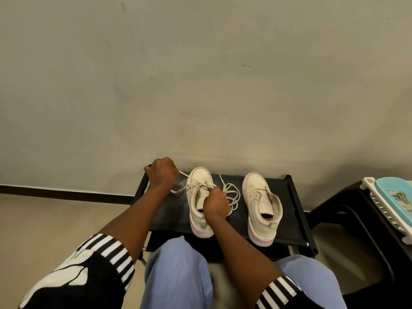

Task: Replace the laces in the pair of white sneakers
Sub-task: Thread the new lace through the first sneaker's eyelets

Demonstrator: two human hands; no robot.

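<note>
The left sneaker [196, 205] and right sneaker [262, 206], smooth off-white uppers on thick soles, stand on a black fabric rack [169, 210]. Their long axes run away from the person, toes toward the wall. The left hand [161, 173], fingers curled, holds a flat cream lace [185, 175] taut out from the left sneaker. The right hand [216, 202] pinches the lace at the eyelets.

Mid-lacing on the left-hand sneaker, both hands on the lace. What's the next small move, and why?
Probably draw the left hand a little further out, pulling the lace through while the right hand pinches it at the eyelets of the left sneaker. The strand runs taut from there to the left hand, and its slack lies looped beside that shoe.
</note>
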